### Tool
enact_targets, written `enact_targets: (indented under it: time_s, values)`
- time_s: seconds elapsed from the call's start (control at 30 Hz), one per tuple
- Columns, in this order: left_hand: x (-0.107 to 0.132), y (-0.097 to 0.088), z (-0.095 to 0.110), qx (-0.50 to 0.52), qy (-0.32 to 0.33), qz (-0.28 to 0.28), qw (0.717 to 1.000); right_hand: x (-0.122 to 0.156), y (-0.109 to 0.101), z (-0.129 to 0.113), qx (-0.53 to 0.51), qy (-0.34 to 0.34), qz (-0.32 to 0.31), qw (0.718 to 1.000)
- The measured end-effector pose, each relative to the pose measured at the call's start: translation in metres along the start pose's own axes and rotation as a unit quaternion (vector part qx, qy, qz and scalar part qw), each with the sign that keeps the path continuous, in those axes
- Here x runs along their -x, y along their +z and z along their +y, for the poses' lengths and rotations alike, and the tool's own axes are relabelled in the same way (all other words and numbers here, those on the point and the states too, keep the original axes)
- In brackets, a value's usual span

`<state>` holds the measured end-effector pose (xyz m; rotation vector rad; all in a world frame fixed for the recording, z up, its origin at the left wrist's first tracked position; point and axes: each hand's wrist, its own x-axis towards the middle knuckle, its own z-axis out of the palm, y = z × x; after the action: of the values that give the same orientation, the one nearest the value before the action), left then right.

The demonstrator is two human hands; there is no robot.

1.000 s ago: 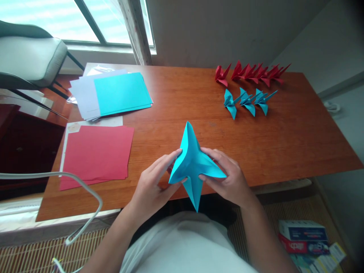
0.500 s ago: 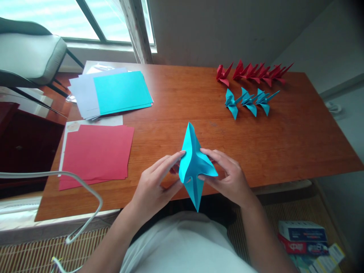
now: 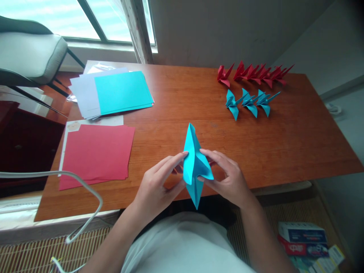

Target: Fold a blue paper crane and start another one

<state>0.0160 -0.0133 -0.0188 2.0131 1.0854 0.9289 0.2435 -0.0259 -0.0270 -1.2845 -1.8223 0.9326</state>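
Observation:
A partly folded sheet of blue origami paper [image 3: 194, 163] is held in the air over the table's front edge, with one point away from me and one toward my body. My left hand [image 3: 159, 178] grips its left side between fingers and thumb. On the right side, my right hand [image 3: 226, 174] has its index finger at the upper edge and its thumb by the lower flap. The undersides of the paper and some fingertips are hidden. Finished blue paper cranes [image 3: 248, 103] stand in a row at the back right, in front of a row of red paper cranes [image 3: 256, 74].
On the wooden table [image 3: 176, 98], blue sheets [image 3: 123, 93] lie over white paper [image 3: 85, 94] at the back left. Red sheets [image 3: 98, 151] lie nearer. A white cable [image 3: 76, 175] curves past the left front corner. Boxes [image 3: 304, 239] sit low on the right.
My hands have drawn slightly closer together. The blue paper has narrowed, its side flaps pressed inward.

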Motion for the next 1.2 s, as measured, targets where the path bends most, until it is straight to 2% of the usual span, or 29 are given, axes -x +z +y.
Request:
enact_targets:
  time_s: [0.3, 0.43, 0.57, 0.7, 0.9, 1.2]
  values:
    - [0.0005, 0.0025, -0.002, 0.042, -0.022, -0.018, 0.999, -0.0002, 0.0009, -0.0038, -0.006, -0.004, -0.004, 1.0]
    - [0.0018, 0.0031, -0.0061, 0.11, -0.054, -0.019, 0.992, -0.0009, 0.0001, -0.0053, -0.015, 0.002, -0.009, 1.0]
    - [0.0041, 0.0039, -0.0059, 0.202, -0.099, -0.036, 0.974, -0.0004, 0.0003, -0.0048, -0.019, 0.009, -0.011, 1.0]
    - [0.0047, 0.0046, -0.0039, 0.24, -0.118, -0.032, 0.963, -0.0006, 0.001, -0.0046, -0.032, 0.009, -0.009, 0.999]
    - [0.0021, 0.0046, -0.0046, 0.232, -0.095, -0.058, 0.966, -0.0004, -0.0002, -0.0056, -0.027, -0.003, -0.016, 0.999]
    - [0.0047, 0.0045, -0.0087, 0.169, -0.072, -0.053, 0.982, -0.0003, -0.0017, -0.0057, -0.028, -0.001, -0.014, 1.0]
